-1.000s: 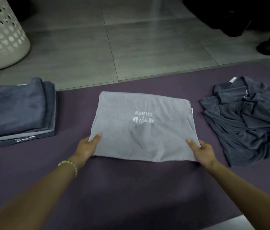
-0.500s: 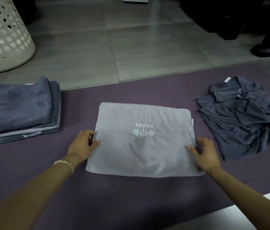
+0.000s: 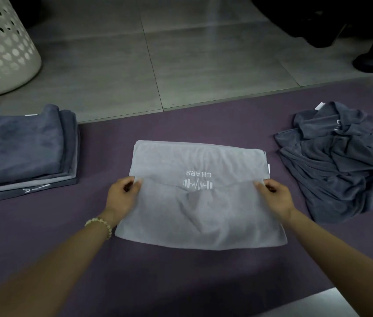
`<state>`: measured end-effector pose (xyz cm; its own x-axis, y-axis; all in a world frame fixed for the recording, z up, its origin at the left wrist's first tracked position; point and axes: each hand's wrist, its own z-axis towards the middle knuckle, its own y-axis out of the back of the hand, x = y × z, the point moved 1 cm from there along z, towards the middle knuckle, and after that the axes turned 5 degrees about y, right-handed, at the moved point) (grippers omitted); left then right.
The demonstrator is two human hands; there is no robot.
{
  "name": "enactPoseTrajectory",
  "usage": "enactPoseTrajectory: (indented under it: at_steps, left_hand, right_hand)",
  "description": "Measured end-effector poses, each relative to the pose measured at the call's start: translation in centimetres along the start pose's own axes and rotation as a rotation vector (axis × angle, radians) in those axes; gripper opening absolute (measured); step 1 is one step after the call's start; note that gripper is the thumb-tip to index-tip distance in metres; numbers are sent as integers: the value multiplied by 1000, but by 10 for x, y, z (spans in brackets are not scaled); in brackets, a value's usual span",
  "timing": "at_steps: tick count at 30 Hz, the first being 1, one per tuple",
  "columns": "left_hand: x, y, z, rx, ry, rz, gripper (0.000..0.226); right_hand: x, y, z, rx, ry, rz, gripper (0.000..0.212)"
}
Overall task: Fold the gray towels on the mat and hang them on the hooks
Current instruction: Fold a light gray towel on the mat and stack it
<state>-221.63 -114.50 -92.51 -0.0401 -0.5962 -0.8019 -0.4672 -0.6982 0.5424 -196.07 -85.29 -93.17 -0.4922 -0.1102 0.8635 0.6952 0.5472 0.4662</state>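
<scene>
Hands, L [image 3: 122, 197] & R [image 3: 276, 197], pinch soft, rectangular light-gray towel's [image 3: 201, 213] side edges, probably terry.

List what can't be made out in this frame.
Hooks: none shows in the head view.
Stack: cut off by the left edge; towel count unclear.
Pile: crumpled and cut by the right edge; count unclear.
Basket: cut by the top and left edges; its wall hides any contents.
Left hand and right hand: any fingers under the towel are hidden by the cloth.
</scene>
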Motion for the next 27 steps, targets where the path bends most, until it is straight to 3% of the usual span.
enactPoseTrajectory:
  at_steps: [3, 7, 11, 16, 19, 23, 27]
  left_hand:
    - [-12, 4, 7, -149, -26, -234, 16]
    - [-16, 4, 31, -179, 71, -416, 21]
    - [-24, -1, 57, -148, 37, -420, 22]
    - [-28, -9, 94, 60, 183, -414, 51]
    - [-26, -18, 103, -16, 282, -279, 48]
    - [-27, -24, 105, 2, 121, -21, 33]
    - [-31, -19, 97, -177, -106, -122, 27]
  right_hand:
    - [9, 8, 2, -90, -65, 315, 19]
    - [17, 26, 23, -155, -78, 429, 19]
    - [21, 24, 48, -168, -47, 377, 19]
    - [19, 14, 81, -91, -41, 281, 22]
    - [14, 11, 91, -65, -63, 181, 33]
    - [13, 11, 91, -41, 35, 74, 45]
    - [13, 8, 89, -79, 141, 73, 46]
